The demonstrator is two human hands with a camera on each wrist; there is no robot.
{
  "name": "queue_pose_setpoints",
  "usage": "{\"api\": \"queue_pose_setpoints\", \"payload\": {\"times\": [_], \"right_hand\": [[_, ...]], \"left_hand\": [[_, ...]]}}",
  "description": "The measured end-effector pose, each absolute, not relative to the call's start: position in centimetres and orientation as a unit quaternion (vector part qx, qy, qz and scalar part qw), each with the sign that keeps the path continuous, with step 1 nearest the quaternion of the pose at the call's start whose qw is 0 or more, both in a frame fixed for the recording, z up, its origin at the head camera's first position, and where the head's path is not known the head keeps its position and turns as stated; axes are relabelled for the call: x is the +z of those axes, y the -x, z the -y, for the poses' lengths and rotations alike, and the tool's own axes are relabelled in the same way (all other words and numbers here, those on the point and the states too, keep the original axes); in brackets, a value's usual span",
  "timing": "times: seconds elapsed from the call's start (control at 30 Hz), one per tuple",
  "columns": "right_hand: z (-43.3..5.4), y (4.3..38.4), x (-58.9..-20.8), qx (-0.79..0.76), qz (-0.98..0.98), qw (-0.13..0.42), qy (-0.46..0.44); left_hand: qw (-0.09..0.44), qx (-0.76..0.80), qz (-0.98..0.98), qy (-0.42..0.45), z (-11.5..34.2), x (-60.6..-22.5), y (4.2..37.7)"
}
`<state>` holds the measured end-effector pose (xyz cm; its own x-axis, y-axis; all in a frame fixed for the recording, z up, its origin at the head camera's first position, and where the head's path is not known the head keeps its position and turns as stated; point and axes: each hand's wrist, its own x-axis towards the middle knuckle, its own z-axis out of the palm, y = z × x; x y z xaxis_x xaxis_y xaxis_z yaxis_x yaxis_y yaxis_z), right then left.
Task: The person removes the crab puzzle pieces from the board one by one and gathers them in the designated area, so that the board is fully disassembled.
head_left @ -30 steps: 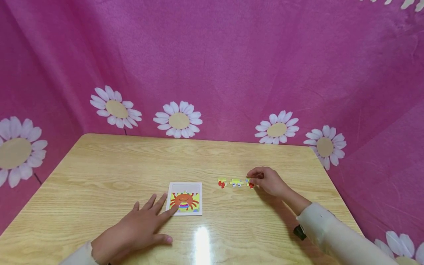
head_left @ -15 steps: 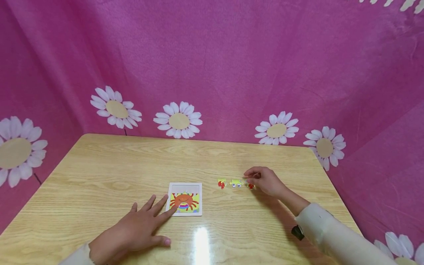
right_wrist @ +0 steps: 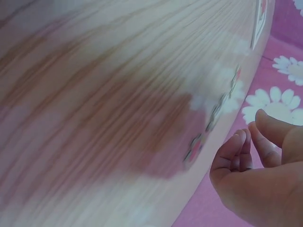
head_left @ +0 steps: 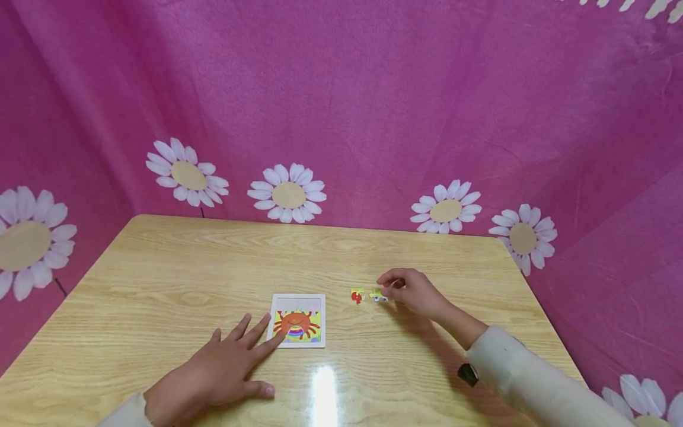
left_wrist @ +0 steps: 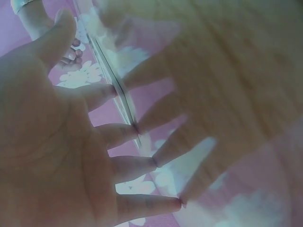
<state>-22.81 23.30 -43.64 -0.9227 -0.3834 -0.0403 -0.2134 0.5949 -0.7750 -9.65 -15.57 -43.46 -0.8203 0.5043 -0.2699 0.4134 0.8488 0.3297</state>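
Observation:
A white-framed puzzle board (head_left: 299,302) with an orange crab picture lies on the table; the upper strip of its inside is bare and pale. My left hand (head_left: 221,365) lies with fingers spread, its index fingertip on the board's lower part and other fingertips by its left edge. To the right lie a red-and-yellow puzzle piece (head_left: 357,296) and a yellow puzzle piece with eyes (head_left: 379,296). Over the latter is my right hand (head_left: 416,293), fingers bent, nothing visible between them. A third puzzle piece (right_wrist: 193,147) shows on the table in the right wrist view; my right hand hides it in the head view.
The wooden table (head_left: 213,255) reflects a bright light near its front. A pink cloth (head_left: 341,107) with white daisies hangs behind and at both sides. A dark object (head_left: 468,375) hangs under the right sleeve (head_left: 512,362).
My right hand has moved left, from the rightmost puzzle piece to above the middle one, now partly covered. The left hand has barely shifted and the board stays put.

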Motion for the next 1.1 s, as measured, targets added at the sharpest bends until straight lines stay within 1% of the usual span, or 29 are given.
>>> {"api": "queue_pose_setpoints", "payload": {"times": [0.3,0.53,0.77,1.1], "right_hand": [[-20.5,22.2,-42.9,-0.416,-0.880,0.101,0.204],[-18.1,21.8,-42.6,-0.425,-0.872,0.117,0.212],[-15.7,21.8,-42.6,-0.402,-0.878,0.111,0.236],[-12.4,20.8,-43.1,-0.414,-0.865,0.136,0.249]], "left_hand": [[0.184,0.125,-0.945,-0.239,15.5,-43.4,9.8],[0.189,0.124,-0.946,-0.234,15.4,-43.3,9.8],[0.191,0.123,-0.946,-0.233,15.4,-43.3,9.9],[0.190,0.119,-0.947,-0.230,15.3,-43.4,9.9]]}}
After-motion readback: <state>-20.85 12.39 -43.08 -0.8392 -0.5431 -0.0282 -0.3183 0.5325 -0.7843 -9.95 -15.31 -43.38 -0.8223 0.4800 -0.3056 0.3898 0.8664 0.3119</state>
